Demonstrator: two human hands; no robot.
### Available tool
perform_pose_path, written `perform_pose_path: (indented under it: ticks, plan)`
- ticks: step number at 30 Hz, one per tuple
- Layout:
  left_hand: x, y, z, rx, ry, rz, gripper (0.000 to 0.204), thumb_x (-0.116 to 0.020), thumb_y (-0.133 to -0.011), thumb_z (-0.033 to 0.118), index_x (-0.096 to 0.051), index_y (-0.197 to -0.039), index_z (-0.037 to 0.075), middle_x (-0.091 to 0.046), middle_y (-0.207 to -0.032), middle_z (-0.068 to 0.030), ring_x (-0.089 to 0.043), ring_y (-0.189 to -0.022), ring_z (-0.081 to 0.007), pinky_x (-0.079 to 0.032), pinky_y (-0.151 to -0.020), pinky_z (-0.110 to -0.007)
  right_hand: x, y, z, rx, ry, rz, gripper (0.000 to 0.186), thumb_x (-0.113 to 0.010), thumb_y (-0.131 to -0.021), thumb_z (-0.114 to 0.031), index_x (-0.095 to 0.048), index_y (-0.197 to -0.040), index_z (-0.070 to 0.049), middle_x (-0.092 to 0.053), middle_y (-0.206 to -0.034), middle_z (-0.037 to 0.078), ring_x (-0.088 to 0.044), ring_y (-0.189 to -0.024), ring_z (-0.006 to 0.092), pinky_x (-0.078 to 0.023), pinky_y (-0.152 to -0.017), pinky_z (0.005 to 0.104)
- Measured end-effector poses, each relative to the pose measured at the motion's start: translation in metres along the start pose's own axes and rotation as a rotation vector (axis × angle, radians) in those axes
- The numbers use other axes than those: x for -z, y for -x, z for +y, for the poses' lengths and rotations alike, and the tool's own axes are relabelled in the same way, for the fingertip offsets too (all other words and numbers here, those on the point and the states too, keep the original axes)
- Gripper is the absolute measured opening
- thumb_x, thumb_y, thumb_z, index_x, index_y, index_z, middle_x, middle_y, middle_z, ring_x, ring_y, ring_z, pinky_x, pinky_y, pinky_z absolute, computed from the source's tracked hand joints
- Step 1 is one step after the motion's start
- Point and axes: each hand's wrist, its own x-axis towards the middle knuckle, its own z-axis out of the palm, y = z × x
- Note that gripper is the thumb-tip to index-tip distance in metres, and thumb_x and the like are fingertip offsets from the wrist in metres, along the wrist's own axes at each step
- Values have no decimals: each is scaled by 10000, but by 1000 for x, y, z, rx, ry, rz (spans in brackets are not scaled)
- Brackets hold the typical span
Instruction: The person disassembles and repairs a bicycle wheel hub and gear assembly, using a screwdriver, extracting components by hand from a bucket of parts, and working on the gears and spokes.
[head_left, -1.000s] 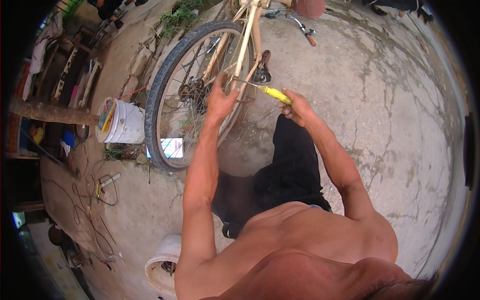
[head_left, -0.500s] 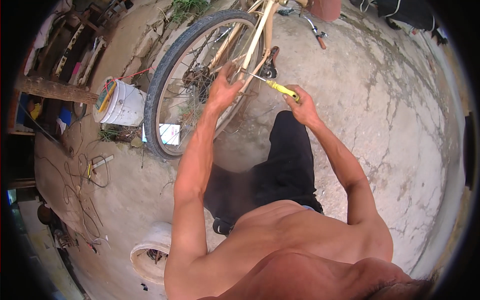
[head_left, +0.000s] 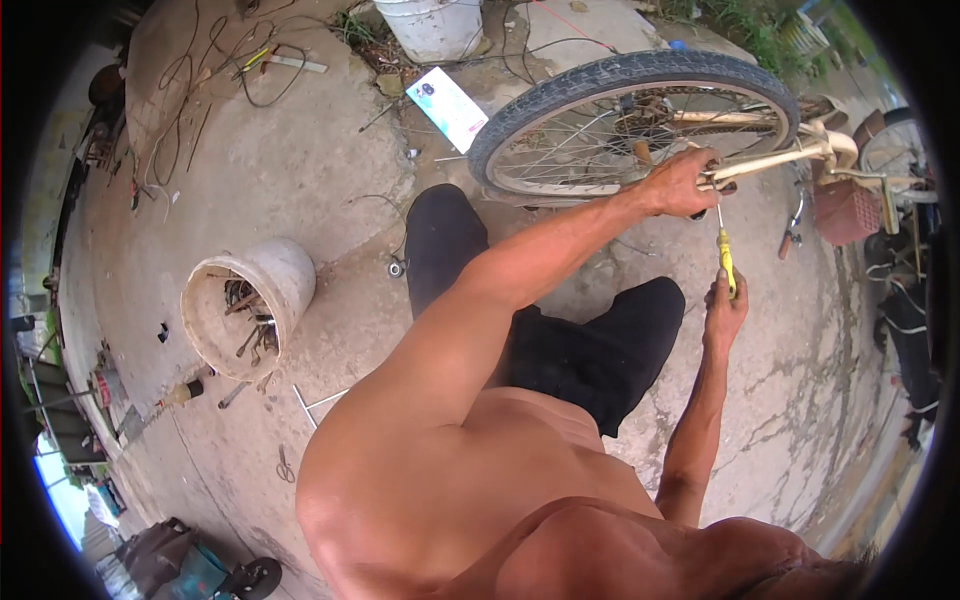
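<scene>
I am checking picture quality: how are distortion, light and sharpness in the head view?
Head view: edges curve near the black rim; light looks soft, without hard shadows around the tool bucket; the yellow screwdriver looks fairly sharp; a lower-left patch is washed out.

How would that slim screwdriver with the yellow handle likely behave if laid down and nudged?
The yellow-handled, metal-shafted screwdriver would probably stay stiff, since its shaft looks straight. Slim beside the right hand, it is likely light for its length. Its long handle looks rounded, so it might roll.
</scene>
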Motion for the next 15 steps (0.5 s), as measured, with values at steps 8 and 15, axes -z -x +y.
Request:
perform_pose_path:
  ticks: [8, 15]
  plan:
    - [-4, 0, -24, -12, -70, -35, 732, -743, -804, 294, -504, -1409, -42, -565, -1354, -262, -551, -1287, -396, -443, -1093, -431, 3, -6, -8, -157, -47, -33, 297, -613, -1050, -273, -633, -1210, -23, -521, -758, -26, -437, -573, 51, -320, -493, 219]
    - [-2, -19, 7, 167, -416, -105, 667, -724, -780, 253, -535, -1355, -25, -558, -1351, -266, -534, -1278, -439, -444, -1071, -506, 3, -9, -19, -225, -29, -96, 284, -608, -1050, -294, -628, -1191, -49, -486, -734, -44, -376, -543, 35, -290, -474, 216]
